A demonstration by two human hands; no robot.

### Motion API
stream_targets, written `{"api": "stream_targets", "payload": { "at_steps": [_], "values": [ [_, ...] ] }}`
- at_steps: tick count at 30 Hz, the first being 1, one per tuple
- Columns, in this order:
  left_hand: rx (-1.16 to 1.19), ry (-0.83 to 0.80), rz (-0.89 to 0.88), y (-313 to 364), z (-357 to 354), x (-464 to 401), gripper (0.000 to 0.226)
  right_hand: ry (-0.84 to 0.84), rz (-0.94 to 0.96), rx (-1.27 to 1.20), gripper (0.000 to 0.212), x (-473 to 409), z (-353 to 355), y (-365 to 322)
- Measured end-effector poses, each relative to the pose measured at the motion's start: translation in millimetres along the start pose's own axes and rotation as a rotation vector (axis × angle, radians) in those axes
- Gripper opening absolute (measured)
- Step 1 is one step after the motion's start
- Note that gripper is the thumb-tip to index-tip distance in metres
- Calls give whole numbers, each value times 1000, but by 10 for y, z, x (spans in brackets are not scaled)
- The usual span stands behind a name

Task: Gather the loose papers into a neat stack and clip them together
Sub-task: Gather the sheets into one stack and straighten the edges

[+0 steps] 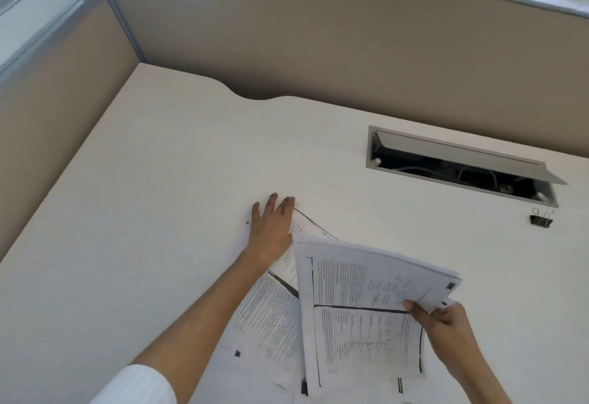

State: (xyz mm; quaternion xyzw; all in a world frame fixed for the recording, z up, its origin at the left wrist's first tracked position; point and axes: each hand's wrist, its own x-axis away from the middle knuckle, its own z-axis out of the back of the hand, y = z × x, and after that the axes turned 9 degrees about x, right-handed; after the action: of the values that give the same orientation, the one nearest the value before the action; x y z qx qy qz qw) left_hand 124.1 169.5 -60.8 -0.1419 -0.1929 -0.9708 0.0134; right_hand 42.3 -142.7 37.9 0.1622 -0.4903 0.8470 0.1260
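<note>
My right hand [441, 324] grips a bundle of printed papers [360, 301] by its right edge, lifted above the white desk [143, 196]. More printed sheets [271, 317] lie loose on the desk beneath and to the left of the bundle. My left hand [271, 228] lies flat with fingers spread, its palm resting on the far corner of one loose sheet [306, 223]. A black binder clip [541, 219] stands on the desk far to the right, apart from both hands.
An open cable tray [459, 169] with a raised metal lid is set into the desk behind the papers. Beige partition walls [318, 36] close the desk at the back and left. A tiny dark speck [248, 222] lies left of my left hand.
</note>
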Motion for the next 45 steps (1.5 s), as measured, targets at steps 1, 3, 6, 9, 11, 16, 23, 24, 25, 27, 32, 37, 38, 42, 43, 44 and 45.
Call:
{"api": "stream_targets", "payload": {
  "at_steps": [1, 3, 6, 9, 11, 16, 23, 24, 25, 27, 32, 37, 38, 42, 43, 44, 45],
  "values": [
    [-4, 22, -2, -5, 4, 9, 79, -12, -7, -1, 60, -26, -27, -7],
    [8, 77, -9, 11, 30, 37, 76, -37, -9, 16, 58, -75, -52, 3],
    [74, 198, -57, 24, 57, 103, 72, -43, 11, 27, 31, -171, -80, 54],
    [245, 284, -92, 53, 110, 225, 71, -38, 0, 39, 16, -210, -111, 71],
    [485, 281, 0, 73, 147, 294, 73, -43, -5, 39, 16, -210, -138, 69],
    [971, 267, 299, -98, 218, 441, 71, -46, -15, 10, 17, -179, -162, 122],
    [1237, -124, 372, -414, 316, 923, 21, -74, -32, -107, 23, -48, -209, 164],
    [1267, -184, 375, -414, 325, 1005, 24, -82, -32, -121, 24, -23, -228, 178],
    [1282, -233, 382, -414, 327, 1082, 28, -90, -35, -139, 24, -1, -247, 198],
    [1285, -284, 398, -416, 314, 1215, 39, -103, -50, -180, 23, 36, -296, 248],
    [1291, -326, 362, -261, 329, 1501, 52, -107, -77, -326, 32, 174, -421, 322],
    [1283, -363, 299, -25, 294, 1614, 44, -59, -60, -354, 99, 297, -505, 350],
    [1299, -361, 287, 32, 291, 1631, 42, -50, -57, -357, 92, 321, -517, 325],
    [1323, -297, 245, 277, 294, 1668, 31, -34, -43, -383, 7, 373, -570, 266],
    [1324, -269, 238, 331, 317, 1677, 29, -31, -51, -415, 6, 384, -560, 265],
    [1325, -244, 223, 382, 343, 1682, 27, -30, -55, -472, 10, 403, -553, 243],
    [1326, -225, 202, 436, 384, 1689, 26, -31, -41, -554, 30, 427, -537, 215]
  ]
}}
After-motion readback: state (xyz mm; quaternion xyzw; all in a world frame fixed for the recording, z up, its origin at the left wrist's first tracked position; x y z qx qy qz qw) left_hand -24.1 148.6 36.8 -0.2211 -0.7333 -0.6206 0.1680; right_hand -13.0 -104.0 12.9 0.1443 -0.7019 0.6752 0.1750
